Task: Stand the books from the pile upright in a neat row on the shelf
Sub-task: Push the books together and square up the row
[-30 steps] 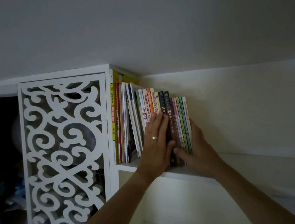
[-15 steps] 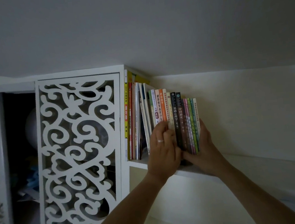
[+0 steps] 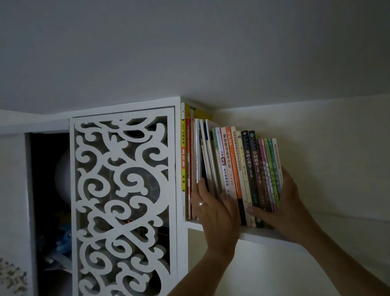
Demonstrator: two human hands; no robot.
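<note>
A row of upright books (image 3: pixel 248 166) stands on a white shelf (image 3: pixel 263 236), close under the ceiling. At the left end, tall thin books (image 3: pixel 198 152) lean loosely against the cabinet side. My left hand (image 3: pixel 215 214), with a ring on it, reaches into these thin books. Some fingers are slipped between them and the thumb lies over a white spine. My right hand (image 3: pixel 287 201) cups the right end of the row, palm against the last cover and thumb across the lower spines. No book pile is in view.
A white cabinet with a carved lattice door (image 3: pixel 124 213) stands directly left of the books. Beside it is a dark open compartment (image 3: pixel 49 196) holding dim objects. The shelf runs on to the right along a pale wall (image 3: pixel 343 158).
My left hand has slid down and left from the middle spines to the thin books at the left end. My right hand stays at the right end. The view has shifted left.
</note>
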